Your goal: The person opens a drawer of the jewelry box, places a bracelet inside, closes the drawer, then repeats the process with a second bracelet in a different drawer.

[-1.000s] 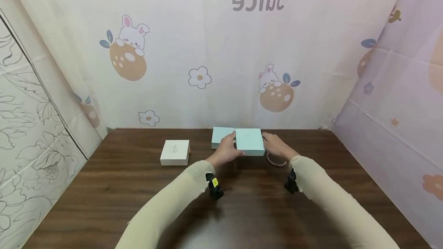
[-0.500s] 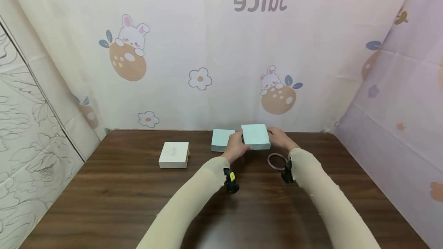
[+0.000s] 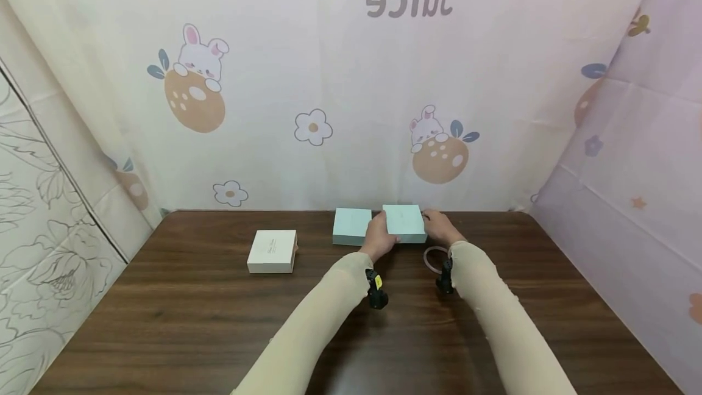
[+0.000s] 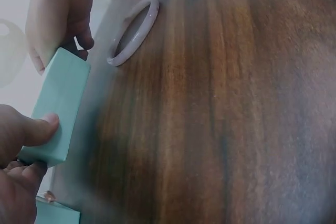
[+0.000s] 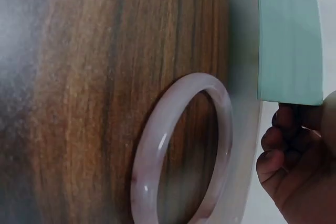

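A mint-green gift box (image 3: 404, 219) is held just above the table's far edge, between both hands. My left hand (image 3: 379, 238) grips its left end, thumb on the near side and fingers underneath, as the left wrist view shows. At the other end is my right hand (image 3: 440, 227), its fingers curled close against the end face (image 5: 291, 100); what they pinch there is mostly hidden. Below the right hand, a pale pink bangle (image 5: 149, 174) lies flat on the table. A second mint-green box (image 3: 352, 224) rests to the left of my left hand.
A white box (image 3: 272, 251) with small lettering and a brownish tab on its right side sits farther left on the dark wooden table (image 3: 219, 334). A printed curtain (image 3: 263, 78) hangs right behind the table's far edge.
Both hands have carried the held box a little to the right, away from the second mint-green box. It rose slightly, then came down again. The bangle has come into fuller view.
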Demonstrator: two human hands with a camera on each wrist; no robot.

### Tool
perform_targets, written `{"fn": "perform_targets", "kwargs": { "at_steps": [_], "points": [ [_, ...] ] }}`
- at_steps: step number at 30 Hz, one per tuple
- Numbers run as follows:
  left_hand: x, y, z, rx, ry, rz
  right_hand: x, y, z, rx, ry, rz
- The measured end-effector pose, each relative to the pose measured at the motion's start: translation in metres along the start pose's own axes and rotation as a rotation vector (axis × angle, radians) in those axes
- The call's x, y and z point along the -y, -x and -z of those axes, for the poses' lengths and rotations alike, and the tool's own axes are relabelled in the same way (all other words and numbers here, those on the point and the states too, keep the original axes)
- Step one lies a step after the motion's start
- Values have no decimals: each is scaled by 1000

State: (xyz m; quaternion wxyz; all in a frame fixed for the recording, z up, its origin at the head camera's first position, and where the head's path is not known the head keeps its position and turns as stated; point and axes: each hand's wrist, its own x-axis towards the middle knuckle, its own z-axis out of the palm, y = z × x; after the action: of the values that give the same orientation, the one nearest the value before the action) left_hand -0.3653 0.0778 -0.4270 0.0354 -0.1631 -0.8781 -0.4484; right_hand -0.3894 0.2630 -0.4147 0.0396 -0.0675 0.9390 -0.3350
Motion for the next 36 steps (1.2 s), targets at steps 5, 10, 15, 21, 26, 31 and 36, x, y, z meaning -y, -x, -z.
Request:
{"fn": "perform_targets", "kwargs": {
  "at_steps": [5, 10, 15, 21, 26, 31, 36],
  "points": [
    [2, -1, -7, 18, 8, 36, -5, -4, -2, -2, 13, -34],
    [4, -3, -9, 11, 17, 35, -5, -6, -4, 4, 43, -61],
    [7, -6, -13, -1, 23, 30, -9, -8, -7, -3, 74, -60],
    [9, -6, -17, -9, 33, 61, -11, -9, -10, -9, 83, -68],
    [6, -5, -18, -12, 38, 85, -7, -5, -10, -37, 114, -78],
    [4, -4, -19, -16, 14, 88, 0, -3, -9, -66, 230, -78],
    [0, -5, -18, -2, -31, 80, 6, -4, -6, -85, 335, -74]
  ]
}}
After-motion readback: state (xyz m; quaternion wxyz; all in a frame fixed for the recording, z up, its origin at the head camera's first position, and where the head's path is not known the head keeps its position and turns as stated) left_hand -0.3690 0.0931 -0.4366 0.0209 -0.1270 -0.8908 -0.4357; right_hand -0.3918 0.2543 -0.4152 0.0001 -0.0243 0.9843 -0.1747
